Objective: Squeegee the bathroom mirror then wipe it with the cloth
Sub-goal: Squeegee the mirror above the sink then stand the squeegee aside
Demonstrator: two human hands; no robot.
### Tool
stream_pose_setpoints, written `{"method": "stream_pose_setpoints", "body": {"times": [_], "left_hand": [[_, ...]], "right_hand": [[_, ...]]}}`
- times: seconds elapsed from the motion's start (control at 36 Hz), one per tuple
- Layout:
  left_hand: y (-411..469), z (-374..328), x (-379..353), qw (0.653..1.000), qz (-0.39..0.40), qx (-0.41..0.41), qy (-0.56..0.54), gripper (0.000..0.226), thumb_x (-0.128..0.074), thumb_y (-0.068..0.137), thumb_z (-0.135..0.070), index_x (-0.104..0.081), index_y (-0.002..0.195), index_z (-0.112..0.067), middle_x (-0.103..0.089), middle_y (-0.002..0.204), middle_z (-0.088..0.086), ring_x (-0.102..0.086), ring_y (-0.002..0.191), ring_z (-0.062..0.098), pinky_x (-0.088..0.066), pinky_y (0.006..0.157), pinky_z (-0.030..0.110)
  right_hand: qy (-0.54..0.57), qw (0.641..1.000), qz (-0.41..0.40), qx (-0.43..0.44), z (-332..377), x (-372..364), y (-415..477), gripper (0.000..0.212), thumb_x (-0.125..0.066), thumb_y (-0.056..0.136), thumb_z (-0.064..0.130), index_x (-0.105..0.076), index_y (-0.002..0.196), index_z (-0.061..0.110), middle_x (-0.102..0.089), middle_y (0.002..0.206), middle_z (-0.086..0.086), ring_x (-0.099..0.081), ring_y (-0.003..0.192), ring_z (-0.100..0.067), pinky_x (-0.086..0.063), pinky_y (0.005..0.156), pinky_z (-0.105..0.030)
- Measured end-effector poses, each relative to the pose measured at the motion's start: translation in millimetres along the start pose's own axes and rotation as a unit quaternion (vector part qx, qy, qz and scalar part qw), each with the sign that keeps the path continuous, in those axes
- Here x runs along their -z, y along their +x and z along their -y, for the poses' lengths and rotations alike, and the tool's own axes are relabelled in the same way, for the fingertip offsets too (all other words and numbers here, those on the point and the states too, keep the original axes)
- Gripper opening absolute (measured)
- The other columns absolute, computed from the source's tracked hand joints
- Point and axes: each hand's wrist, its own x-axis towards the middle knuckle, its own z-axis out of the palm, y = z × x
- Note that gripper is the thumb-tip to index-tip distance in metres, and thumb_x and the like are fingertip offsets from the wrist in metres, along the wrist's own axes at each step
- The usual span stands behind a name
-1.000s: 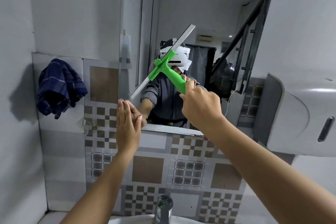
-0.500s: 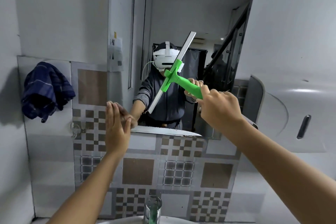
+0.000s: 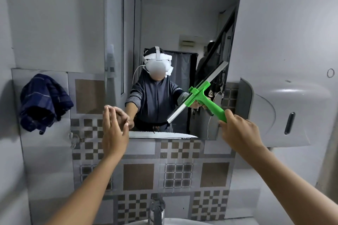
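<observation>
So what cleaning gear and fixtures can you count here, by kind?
Squeegees: 1, the green squeegee in the right hand
Cloths: 1, the dark blue cloth
Mirrors: 1
Taps: 1
Wall dispensers: 1
Total: 5

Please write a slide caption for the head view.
Right hand sweeps green plastic squeegee across wall mirror.
</observation>
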Motion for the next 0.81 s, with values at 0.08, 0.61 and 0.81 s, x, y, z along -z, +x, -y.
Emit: {"method": "stream_pose_setpoints", "body": {"times": [0.08,0.61,0.81], "left_hand": [[18.7,-3.5,6.9,0.999,-0.002,-0.034,0.008,0.070,-0.058,0.087,-0.007,-0.018,0.145,-0.002,-0.009,0.154,0.017,-0.012,0.142,0.030,-0.023,0.113,0.044],[136.4,-46.5,50.0,0.978,0.027,-0.205,0.038,0.053,-0.048,0.091,-0.014,-0.031,0.134,0.014,-0.023,0.147,0.029,-0.020,0.137,0.041,-0.018,0.113,0.048],[150.7,-26.2,42.0,0.966,0.013,-0.241,0.093,0.067,-0.041,0.094,-0.033,-0.011,0.146,-0.002,-0.006,0.156,0.012,-0.002,0.144,0.021,0.010,0.110,0.011]], "right_hand": [[0.008,1.000,0.005,-0.013,-1.9,-0.9,-5.9,0.034,-0.043,0.095,0.033,-0.047,0.117,0.007,-0.069,0.090,-0.007,-0.063,0.069,-0.026,-0.032,0.055,-0.026],[0.125,0.972,0.116,-0.159,26.3,-14.6,-46.9,0.038,-0.041,0.096,0.037,-0.044,0.124,0.011,-0.049,0.082,0.000,-0.051,0.065,-0.019,-0.042,0.056,-0.027],[0.162,0.959,0.126,-0.194,44.5,-15.7,-54.4,0.037,-0.042,0.096,0.036,-0.045,0.120,0.009,-0.048,0.080,-0.001,-0.050,0.061,-0.017,-0.039,0.050,-0.025]]}}
